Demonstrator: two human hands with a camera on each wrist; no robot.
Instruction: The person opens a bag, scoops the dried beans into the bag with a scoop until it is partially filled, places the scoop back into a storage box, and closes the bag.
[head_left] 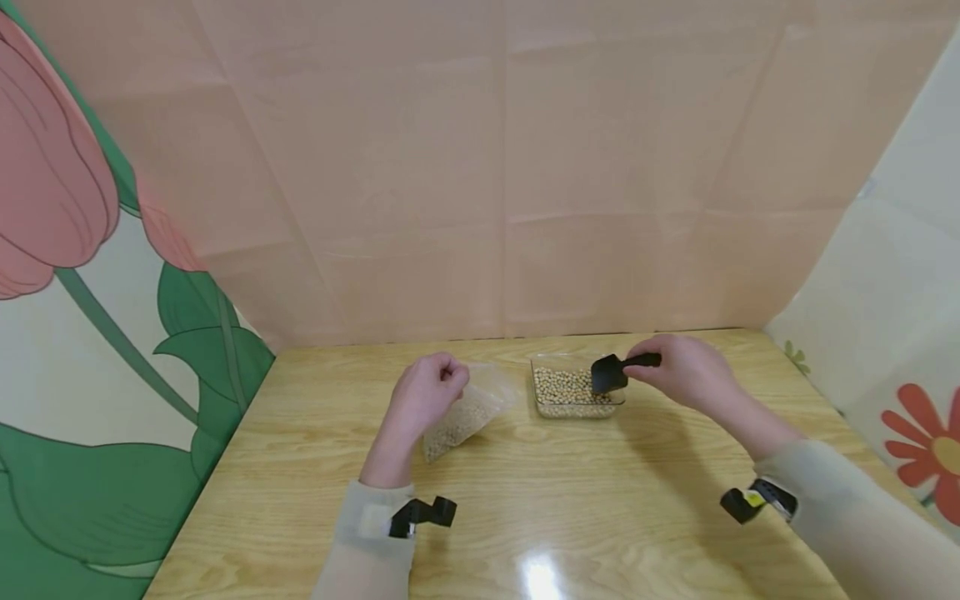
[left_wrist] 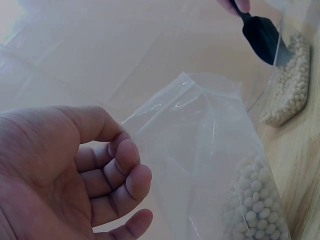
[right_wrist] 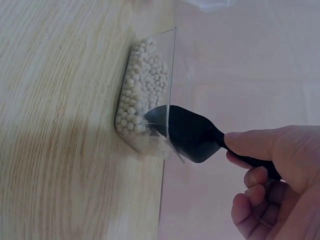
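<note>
My left hand [head_left: 430,390] pinches the top edge of a clear plastic bag [head_left: 480,402], whose lower part holds many round, pale beans [left_wrist: 256,200]. In the right wrist view, my right hand [right_wrist: 280,175] grips the handle of a small black scoop [right_wrist: 190,132]. The scoop's tip dips into the beans at the right side of a clear rectangular container [head_left: 576,411]. That container stands on the table just right of the bag, with a layer of the same beans [right_wrist: 142,75] in it.
Beneath everything is a light wood-grain table [head_left: 480,517]. A pink sheet [head_left: 495,167] hangs behind its far edge. Walls with painted flowers [head_left: 930,450] stand on the left and right. Each sleeve carries a black wrist mount [head_left: 423,514].
</note>
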